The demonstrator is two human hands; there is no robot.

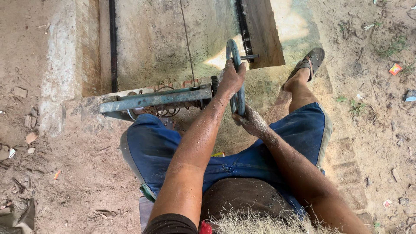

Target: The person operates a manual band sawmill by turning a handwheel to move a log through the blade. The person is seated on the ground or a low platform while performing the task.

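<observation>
A blue-grey metal handwheel (236, 73) stands edge-on in front of me, fixed to a long metal bar (151, 99) with a small gear where they join. My left hand (231, 78) is closed on the wheel's upper rim. My right hand (250, 121) grips its lower rim. Both forearms are dusted with sand. A thin cable (187, 41) rises from the mechanism.
A concrete pit (169, 39) with black rails lies beyond the wheel, a concrete edge (60, 65) on its left. My sandalled foot (310, 63) rests on sandy ground to the right. Bricks (346, 173) and scattered litter lie around.
</observation>
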